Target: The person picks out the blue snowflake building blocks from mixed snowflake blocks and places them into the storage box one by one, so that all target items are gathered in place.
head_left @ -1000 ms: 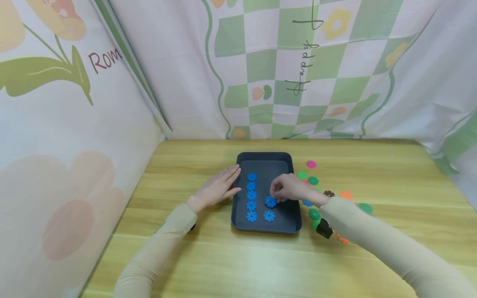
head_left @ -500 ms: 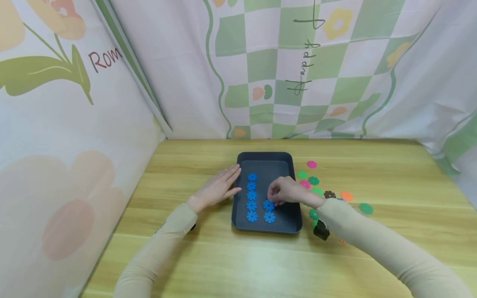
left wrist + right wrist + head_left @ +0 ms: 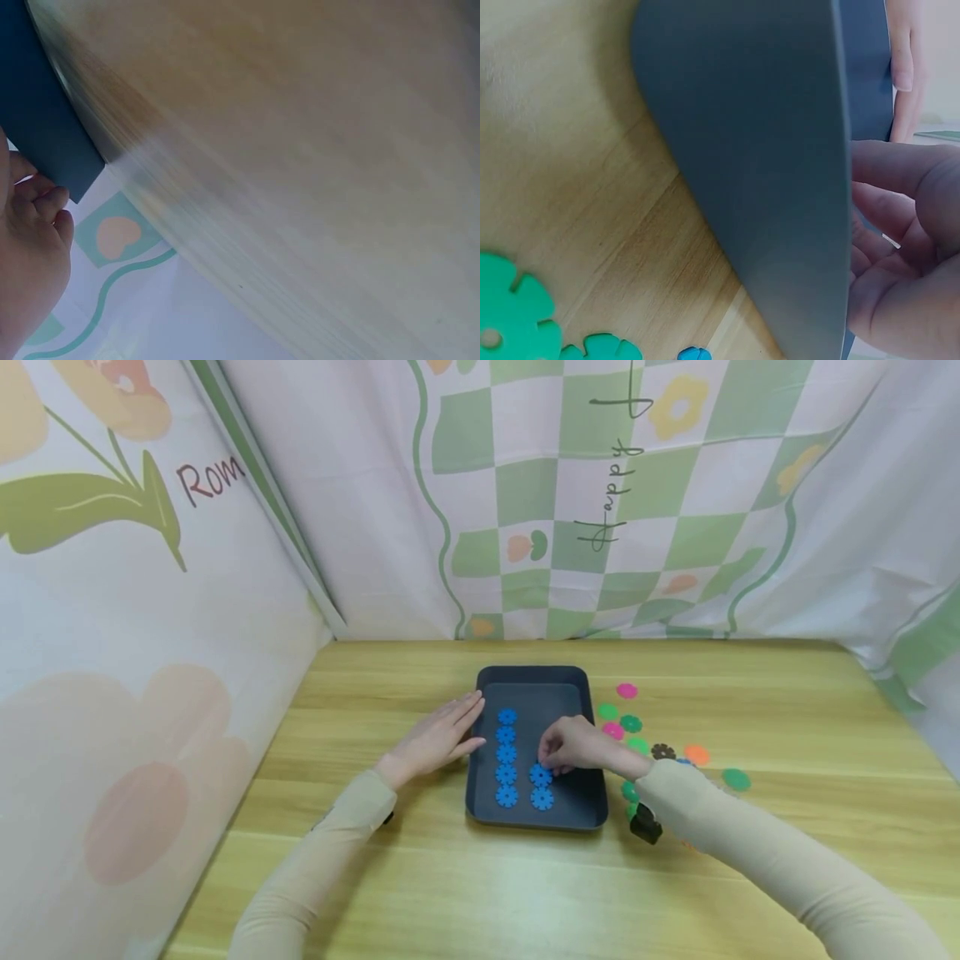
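Observation:
A dark grey rectangular tray (image 3: 566,697) lies on the wooden table. Down its left side runs a column of several blue notched plastic discs (image 3: 506,753), flower-shaped. A second, shorter column on the right has one blue disc (image 3: 542,798) near the front and another blue disc (image 3: 540,775) just behind it. My right hand (image 3: 581,745) reaches over the right rim and pinches the rear one at its far edge; in the right wrist view the tray wall (image 3: 750,150) hides the fingertips. With fingers extended, my left hand (image 3: 435,739) rests on the left rim.
Loose discs lie right of the tray, among them a pink disc (image 3: 627,691), an orange disc (image 3: 697,754), a black disc (image 3: 663,752) and a green disc (image 3: 737,779). Some are partly under the right forearm. A printed curtain (image 3: 525,527) hangs behind the table.
My right hand has brought the blue disc slightly left and toward the front, to just behind the front disc. Over the last half second it barely moves. The left hand stays put.

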### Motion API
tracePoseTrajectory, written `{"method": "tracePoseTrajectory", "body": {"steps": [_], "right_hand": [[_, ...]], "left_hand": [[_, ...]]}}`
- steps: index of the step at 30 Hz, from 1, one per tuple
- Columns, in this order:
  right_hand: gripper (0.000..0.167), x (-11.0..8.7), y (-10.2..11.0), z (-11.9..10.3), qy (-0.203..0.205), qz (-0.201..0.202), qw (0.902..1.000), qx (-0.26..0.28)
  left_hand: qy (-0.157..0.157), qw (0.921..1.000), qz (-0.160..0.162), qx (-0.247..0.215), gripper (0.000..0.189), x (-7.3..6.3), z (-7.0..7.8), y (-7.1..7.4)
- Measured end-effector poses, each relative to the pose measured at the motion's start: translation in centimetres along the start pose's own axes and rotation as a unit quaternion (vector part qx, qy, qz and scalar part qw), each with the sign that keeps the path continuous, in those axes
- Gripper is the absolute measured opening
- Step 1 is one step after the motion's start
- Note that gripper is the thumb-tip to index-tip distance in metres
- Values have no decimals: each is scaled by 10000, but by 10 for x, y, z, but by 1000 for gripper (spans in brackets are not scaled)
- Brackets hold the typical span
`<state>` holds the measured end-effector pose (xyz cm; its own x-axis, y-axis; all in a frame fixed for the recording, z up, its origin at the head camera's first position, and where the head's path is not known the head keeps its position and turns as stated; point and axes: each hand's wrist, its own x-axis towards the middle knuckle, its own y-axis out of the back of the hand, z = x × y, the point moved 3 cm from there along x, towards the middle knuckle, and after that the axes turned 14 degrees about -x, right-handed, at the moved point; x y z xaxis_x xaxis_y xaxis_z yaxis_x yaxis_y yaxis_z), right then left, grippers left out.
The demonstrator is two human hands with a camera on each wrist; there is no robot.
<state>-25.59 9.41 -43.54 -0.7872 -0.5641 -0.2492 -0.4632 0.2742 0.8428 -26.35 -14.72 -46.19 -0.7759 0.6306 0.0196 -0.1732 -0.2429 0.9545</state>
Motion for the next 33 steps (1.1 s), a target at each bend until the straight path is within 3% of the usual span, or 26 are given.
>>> {"method": "tracePoseTrajectory", "body": {"steps": [8, 16, 23, 33], "right_hand": [[6, -5, 5, 1, -157, 34, 9997, 195], [9, -21, 28, 11, -147, 132, 9991, 380], [12, -45, 48, 32, -113, 446, 9975, 539], [19, -87, 56, 80, -415, 853, 9955, -34]], "left_hand": [[1, 10000, 8, 27, 70, 0, 0, 0], [-20, 10000, 17, 68, 70, 0, -1, -1], [19, 9999, -20, 152, 71, 0, -1, -1], [-2, 9999, -6, 169, 70, 0, 0, -2]]}}
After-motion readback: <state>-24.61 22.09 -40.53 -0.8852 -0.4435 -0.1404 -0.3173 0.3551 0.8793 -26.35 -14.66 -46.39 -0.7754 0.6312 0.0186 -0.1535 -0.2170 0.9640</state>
